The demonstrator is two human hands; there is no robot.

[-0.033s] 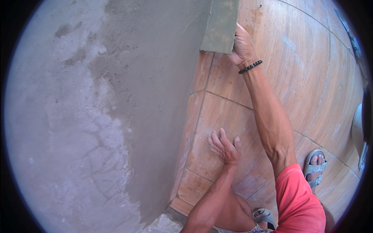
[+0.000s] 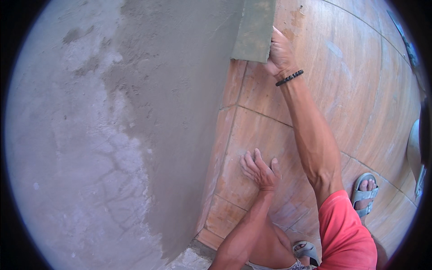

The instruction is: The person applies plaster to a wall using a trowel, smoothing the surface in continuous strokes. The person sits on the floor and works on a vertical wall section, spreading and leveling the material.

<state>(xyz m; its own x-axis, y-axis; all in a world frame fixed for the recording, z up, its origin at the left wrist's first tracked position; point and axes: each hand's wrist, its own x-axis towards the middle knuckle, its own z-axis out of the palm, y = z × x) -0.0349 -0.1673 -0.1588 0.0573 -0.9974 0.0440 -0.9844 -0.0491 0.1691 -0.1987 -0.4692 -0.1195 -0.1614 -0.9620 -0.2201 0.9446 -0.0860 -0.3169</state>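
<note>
My right hand [image 2: 281, 55], with a dark beaded bracelet [image 2: 290, 78] at the wrist, reaches to the top of the view. It grips the right edge of a flat, rectangular grey-green board [image 2: 254, 38] with rough edges; its fingers are partly hidden behind it. The board overlaps the border between the grey plastered surface [image 2: 180, 103] and the brown tiles [image 2: 265, 96]. Nearer to me, my left hand [image 2: 261, 172] is open on the tiles, its fingers apart and nothing in them.
Paler, dry, cracked patches [image 2: 90, 157] cover the plastered surface's left part. A narrow tile strip [image 2: 218, 148] runs along its right edge. My sandalled feet stand on the tiles, one sandal [image 2: 365, 194] at the right, the other sandal [image 2: 307, 252] at the bottom. A white object [image 2: 414, 144] shows at the right rim.
</note>
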